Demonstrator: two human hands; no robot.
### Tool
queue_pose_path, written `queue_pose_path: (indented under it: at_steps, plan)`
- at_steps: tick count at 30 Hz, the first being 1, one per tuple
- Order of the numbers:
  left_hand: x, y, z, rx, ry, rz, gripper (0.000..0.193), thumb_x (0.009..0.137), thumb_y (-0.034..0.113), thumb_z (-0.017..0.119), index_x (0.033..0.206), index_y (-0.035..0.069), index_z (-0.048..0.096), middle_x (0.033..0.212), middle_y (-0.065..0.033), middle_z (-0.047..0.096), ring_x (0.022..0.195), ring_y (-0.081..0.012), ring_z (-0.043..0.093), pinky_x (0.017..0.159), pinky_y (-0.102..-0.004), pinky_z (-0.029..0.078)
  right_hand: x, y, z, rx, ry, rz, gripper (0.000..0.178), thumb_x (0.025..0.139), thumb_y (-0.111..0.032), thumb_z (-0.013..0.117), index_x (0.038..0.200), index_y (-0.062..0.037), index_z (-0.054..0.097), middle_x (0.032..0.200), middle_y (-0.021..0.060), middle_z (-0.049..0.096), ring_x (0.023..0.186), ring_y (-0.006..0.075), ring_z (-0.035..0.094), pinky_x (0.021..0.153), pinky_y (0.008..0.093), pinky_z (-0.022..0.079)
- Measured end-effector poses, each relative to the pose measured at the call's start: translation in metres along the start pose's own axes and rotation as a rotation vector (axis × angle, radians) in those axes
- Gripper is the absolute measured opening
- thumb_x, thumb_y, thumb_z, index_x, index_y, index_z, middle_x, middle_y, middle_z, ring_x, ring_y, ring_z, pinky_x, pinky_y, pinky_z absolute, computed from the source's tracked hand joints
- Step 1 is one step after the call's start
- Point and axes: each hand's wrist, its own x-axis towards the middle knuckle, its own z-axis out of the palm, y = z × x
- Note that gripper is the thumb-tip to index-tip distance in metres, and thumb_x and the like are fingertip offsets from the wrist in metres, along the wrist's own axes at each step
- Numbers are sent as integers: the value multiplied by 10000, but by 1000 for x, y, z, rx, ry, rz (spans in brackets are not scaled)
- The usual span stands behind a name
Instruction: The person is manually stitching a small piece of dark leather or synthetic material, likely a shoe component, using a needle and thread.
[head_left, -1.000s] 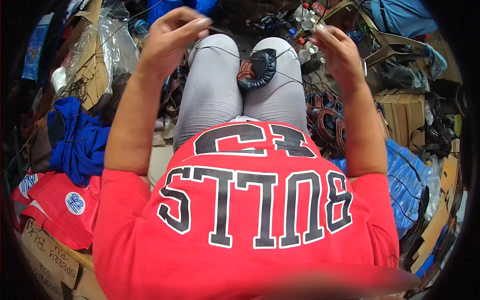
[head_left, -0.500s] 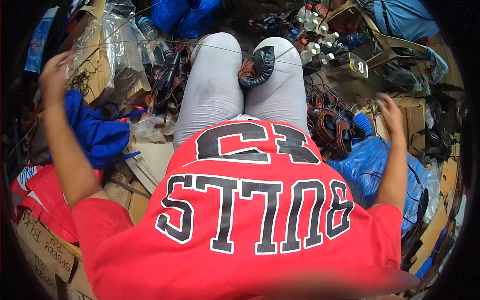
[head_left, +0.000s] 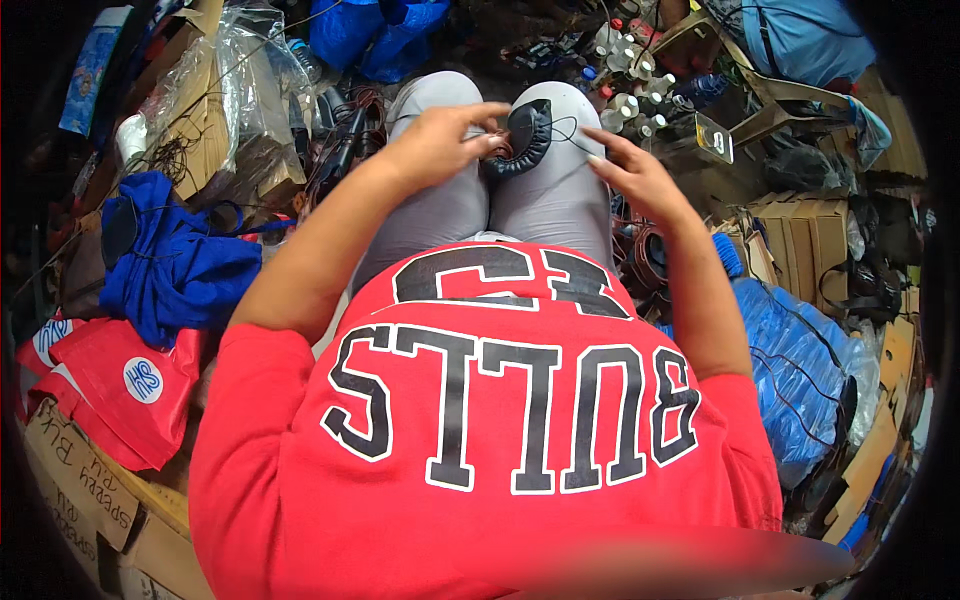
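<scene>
A black and brown leather shoe with a gathered, puckered edge rests on my right thigh, near the knee. My left hand reaches in from the left, its thumb and fingers closed at the shoe's brown side. Just right of the shoe is my right hand, its thumb and forefinger pinched at a thin dark thread. The thread loops between that hand and the shoe. Whether a needle is on it is too small to tell.
Dark shoes lie left of my legs, with more brown ones to the right. Several capped bottles stand beyond my right knee. A blue cloth bag and a red bag lie left; a blue plastic bundle lies right.
Both hands have come in from wide out at either side to the shoe on my thigh. The thread, stretched out before, now hangs in a loop by the shoe.
</scene>
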Motion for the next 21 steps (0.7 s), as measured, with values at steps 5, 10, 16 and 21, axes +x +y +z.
queue_pose_path:
  at_steps: [5,10,16,21]
  plan:
    - [-6,-16,-26,256,113,-116,230,872,230,587,801,11,593,626,-62,520,604,-116,441,572,-298,394,20,-6,-1,-4,42,42,254,881,-269,597,716,-84,541,658,-84,431,619,26,369,553,200,294]
    - [-37,-72,-71,-183,103,-305,211,899,233,562,896,39,647,814,21,596,634,-50,448,593,-219,382,18,16,-23,166,-7,112,216,896,-278,571,870,-66,610,706,-63,442,612,41,361,550,203,295]
    - [11,-38,-53,-81,208,87,370,860,196,621,1190,35,573,1110,-43,610,750,-85,539,693,-231,450,25,0,-36,-195,139,-105,234,851,-123,596,1067,-50,647,823,20,557,702,101,490,642,243,415]
    - [57,8,-6,-87,-121,86,282,815,137,662,1075,35,623,1039,-62,632,875,-116,571,798,-263,453,44,-35,-9,-265,96,-298,124,762,-44,679,886,-43,681,852,42,625,799,113,590,713,256,468]
